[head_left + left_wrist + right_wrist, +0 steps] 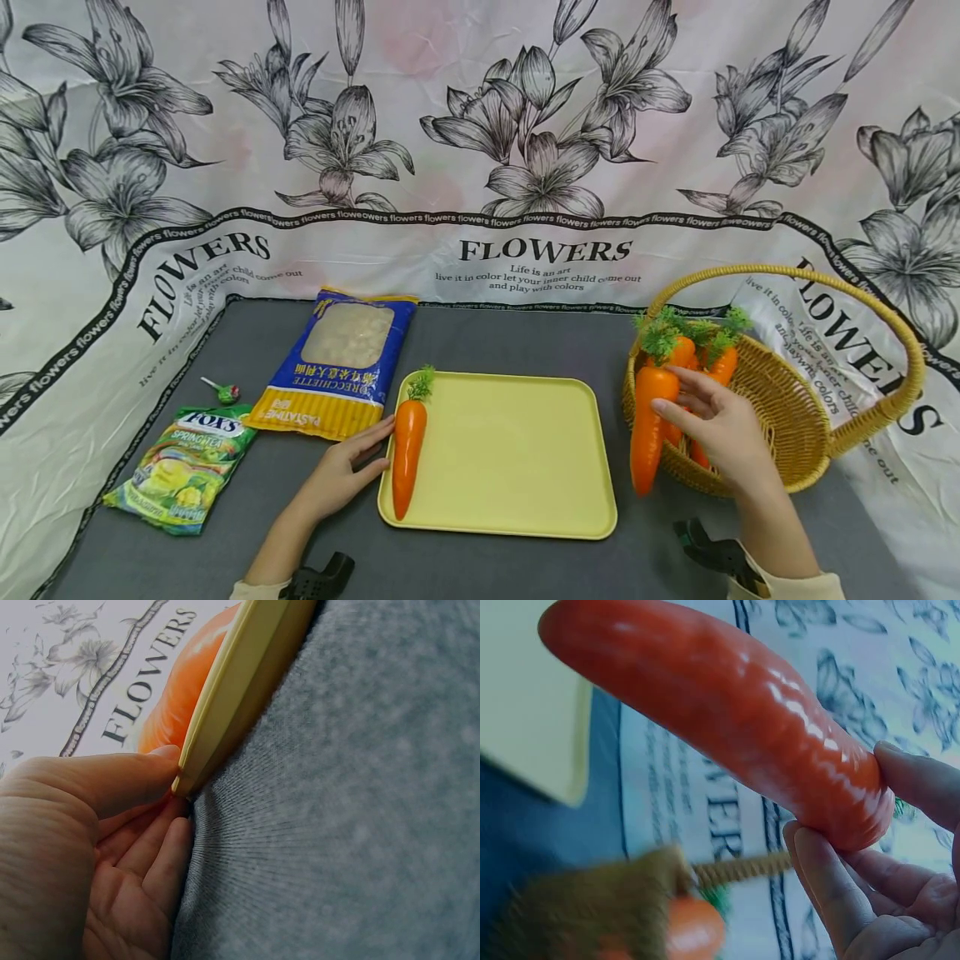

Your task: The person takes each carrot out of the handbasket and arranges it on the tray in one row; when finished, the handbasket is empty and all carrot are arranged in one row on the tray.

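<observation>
My right hand (723, 429) pinches a glossy orange carrot (651, 433) near its thick top, over the left rim of a wicker basket (798, 417). In the right wrist view the thumb and fingertips press on either side of the held carrot (727, 712), its tip pointing away. More carrots (722, 365) with green tops lie inside the basket. My left hand (341, 471) touches the left edge of a yellow tray (517, 454), thumb at the rim (196, 754) in the left wrist view. Another carrot (408, 454) lies along the tray's left side, leafy top toward the back.
Left of the tray lies a blue and yellow pasta bag (337, 358). A green candy bag (187, 471) and a small lollipop (225, 392) are farther left. The basket's tall handle (847, 287) arches over it. A flower-printed cloth (540, 262) stands behind the grey tabletop (517, 337).
</observation>
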The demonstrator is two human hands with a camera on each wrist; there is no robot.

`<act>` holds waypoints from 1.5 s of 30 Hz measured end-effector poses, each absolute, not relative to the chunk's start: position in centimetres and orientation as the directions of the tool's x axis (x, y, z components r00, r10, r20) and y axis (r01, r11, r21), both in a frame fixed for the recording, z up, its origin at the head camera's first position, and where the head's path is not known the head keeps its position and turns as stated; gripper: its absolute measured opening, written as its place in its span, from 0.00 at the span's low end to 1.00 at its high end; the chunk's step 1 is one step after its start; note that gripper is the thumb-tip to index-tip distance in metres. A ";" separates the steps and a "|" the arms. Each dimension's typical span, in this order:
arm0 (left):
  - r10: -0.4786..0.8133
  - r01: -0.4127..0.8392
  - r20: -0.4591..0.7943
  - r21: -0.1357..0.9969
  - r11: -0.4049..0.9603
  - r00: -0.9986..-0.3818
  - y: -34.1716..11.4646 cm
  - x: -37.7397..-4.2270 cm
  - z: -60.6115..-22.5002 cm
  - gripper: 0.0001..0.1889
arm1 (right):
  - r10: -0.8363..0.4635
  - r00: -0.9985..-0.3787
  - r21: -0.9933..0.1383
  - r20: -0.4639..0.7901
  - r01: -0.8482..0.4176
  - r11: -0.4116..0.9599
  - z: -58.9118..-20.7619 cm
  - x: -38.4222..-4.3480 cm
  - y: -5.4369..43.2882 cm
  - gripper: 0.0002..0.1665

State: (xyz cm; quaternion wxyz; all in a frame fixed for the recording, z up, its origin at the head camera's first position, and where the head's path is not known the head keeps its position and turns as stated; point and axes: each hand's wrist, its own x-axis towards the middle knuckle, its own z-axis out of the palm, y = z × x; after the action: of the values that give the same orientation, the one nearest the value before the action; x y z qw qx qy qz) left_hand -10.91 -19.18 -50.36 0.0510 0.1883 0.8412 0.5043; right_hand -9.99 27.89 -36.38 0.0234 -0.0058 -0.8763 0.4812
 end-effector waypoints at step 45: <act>0.362 0.268 0.111 0.867 0.421 -0.926 -19.1 -10.9 -50.4 0.28 | -0.221 -0.972 -0.990 -0.084 0.056 0.133 -46.6 -13.5 8.2 0.31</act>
State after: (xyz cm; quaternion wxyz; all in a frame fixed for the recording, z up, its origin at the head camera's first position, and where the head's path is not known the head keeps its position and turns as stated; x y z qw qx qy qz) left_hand -10.95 -19.10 -50.37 0.0465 0.1872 0.8415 0.5046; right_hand -13.50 8.19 -46.55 -0.1056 0.0556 -0.7453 0.6559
